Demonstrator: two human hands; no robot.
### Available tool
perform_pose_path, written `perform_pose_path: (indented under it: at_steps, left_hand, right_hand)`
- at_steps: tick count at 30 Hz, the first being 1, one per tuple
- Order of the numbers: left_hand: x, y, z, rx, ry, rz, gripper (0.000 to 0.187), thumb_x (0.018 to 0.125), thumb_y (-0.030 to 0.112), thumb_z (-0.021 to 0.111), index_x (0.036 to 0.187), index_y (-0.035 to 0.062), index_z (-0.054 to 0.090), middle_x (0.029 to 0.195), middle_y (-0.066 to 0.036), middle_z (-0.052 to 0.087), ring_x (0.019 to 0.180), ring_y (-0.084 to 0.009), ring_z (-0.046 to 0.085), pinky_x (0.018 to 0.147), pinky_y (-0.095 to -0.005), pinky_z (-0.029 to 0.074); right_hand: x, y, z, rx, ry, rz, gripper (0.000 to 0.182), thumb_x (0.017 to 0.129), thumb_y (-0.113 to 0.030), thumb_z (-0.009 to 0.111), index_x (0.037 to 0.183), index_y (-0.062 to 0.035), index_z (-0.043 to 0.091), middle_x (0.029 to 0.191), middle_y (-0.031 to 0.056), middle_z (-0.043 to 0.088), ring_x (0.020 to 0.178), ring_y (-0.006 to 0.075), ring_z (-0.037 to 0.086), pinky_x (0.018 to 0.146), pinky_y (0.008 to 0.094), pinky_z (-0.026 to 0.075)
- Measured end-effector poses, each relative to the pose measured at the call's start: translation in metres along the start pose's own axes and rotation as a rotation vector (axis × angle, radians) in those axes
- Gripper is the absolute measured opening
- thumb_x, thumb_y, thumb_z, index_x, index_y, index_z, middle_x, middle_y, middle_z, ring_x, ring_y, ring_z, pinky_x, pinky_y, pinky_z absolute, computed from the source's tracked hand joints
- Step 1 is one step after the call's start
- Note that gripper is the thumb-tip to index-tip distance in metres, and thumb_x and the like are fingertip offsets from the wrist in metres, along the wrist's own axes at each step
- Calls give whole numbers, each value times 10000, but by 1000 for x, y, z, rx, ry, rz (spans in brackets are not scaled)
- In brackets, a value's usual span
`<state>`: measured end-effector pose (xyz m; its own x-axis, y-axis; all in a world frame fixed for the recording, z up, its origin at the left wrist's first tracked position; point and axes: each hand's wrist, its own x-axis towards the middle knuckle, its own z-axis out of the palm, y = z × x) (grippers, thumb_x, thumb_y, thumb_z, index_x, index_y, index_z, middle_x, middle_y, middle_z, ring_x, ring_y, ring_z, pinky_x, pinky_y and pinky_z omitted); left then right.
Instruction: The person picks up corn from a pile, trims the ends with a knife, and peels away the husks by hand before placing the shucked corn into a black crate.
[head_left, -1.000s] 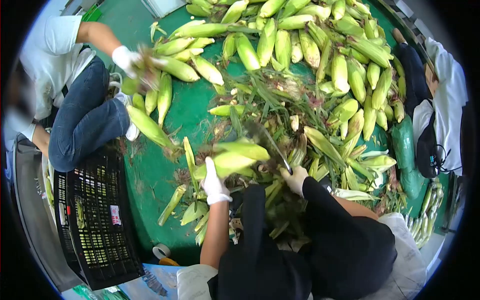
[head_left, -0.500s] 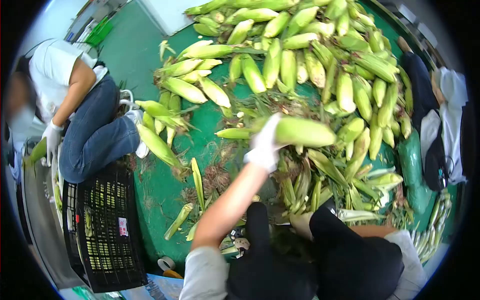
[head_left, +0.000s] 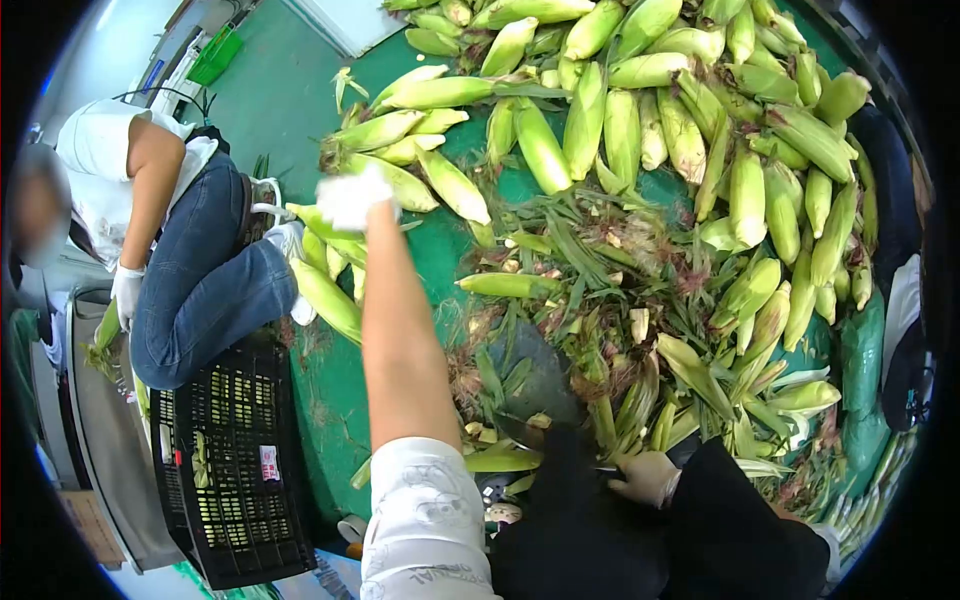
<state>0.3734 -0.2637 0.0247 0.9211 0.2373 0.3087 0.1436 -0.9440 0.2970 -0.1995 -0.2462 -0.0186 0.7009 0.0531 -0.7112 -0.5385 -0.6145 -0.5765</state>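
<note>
While the left hand (head_left: 357,197) has swung leftward, fingers unreadably blurred, the right hand (head_left: 644,478) clasps a knife (head_left: 518,432).

L hand (head_left: 357,198) blurred, knife (head_left: 520,432) pt. hidden, corn pile (head_left: 622,130) cropped

A white panel (head_left: 355,20) borders the green floor (head_left: 262,100); a green basket (head_left: 215,56) and pale wall (head_left: 98,72) lie to its left.

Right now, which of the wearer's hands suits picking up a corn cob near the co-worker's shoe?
Left, probably: the left hand is beside those cobs, while the right hand is near the knees, gripping a knife.
</note>
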Motion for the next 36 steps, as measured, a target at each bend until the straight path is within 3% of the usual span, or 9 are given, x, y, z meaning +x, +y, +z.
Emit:
perform_pose_path:
  at_steps: [5,7,10,15,23,26,28,32,36]
  left_hand:
    - [18,-124,67,-196,-475,-212,529,808,367,668,1155,-19,567,1127,-185,625,960,-296,623,866,-462,507]
    - [7,-153,73,-1037,-595,-589,390,819,248,638,1124,13,576,1001,-162,659,838,-301,644,751,-496,537]
    - [-71,-176,-43,-1323,-1052,-561,311,785,102,637,1080,19,585,944,-118,667,761,-261,650,644,-463,549]
    - [-192,-264,-120,-883,-1199,23,417,696,1,682,1103,-29,594,972,-67,676,839,-163,637,769,-281,504]
    - [-248,-298,-146,-257,-1040,486,364,683,75,692,1035,12,624,903,-242,656,895,-390,638,780,-408,505]
    - [-240,-296,-147,-72,-1037,489,372,686,180,696,1024,41,626,904,-229,668,871,-391,643,777,-442,514]
    - [-234,-298,-149,-110,-1045,469,371,682,171,697,1025,43,634,899,-225,670,845,-370,655,766,-422,519]
    - [-253,-329,-149,-836,-1301,-59,281,807,123,673,1071,26,656,907,-90,708,799,-209,670,738,-352,527]
    - [-308,-287,-167,-1006,-1500,263,474,858,288,676,1205,-9,550,1192,-148,603,1072,-235,578,947,-413,441]
  right_hand:
    - [-2,-6,-2,-65,95,35,401,819,-412,623,1095,-122,601,788,168,656,756,355,651,680,456,512]
    - [0,4,11,9,160,22,328,818,-378,638,1040,-137,647,784,147,658,733,333,655,670,420,514]
    - [-7,7,5,198,151,93,305,822,-364,646,1025,-136,661,777,138,662,706,300,661,659,386,516]
    - [-1,-19,-41,363,521,363,415,847,-428,615,964,-31,646,720,186,643,671,307,633,626,403,491]
    - [-28,-107,-132,694,976,-459,182,899,-138,620,803,-11,531,569,-29,450,509,83,377,480,275,355]
    - [6,-74,-93,337,1036,-561,270,918,-173,543,695,-22,529,551,68,496,485,162,496,499,296,420]
    - [41,-34,-52,19,667,76,337,904,-291,554,779,18,600,592,126,550,538,211,585,546,344,474]
    - [22,-22,-51,444,443,372,466,852,-423,607,832,41,640,614,135,602,519,201,598,536,362,484]
    - [29,-9,-47,353,561,282,450,828,-421,640,782,26,654,559,86,589,483,174,562,498,329,450]
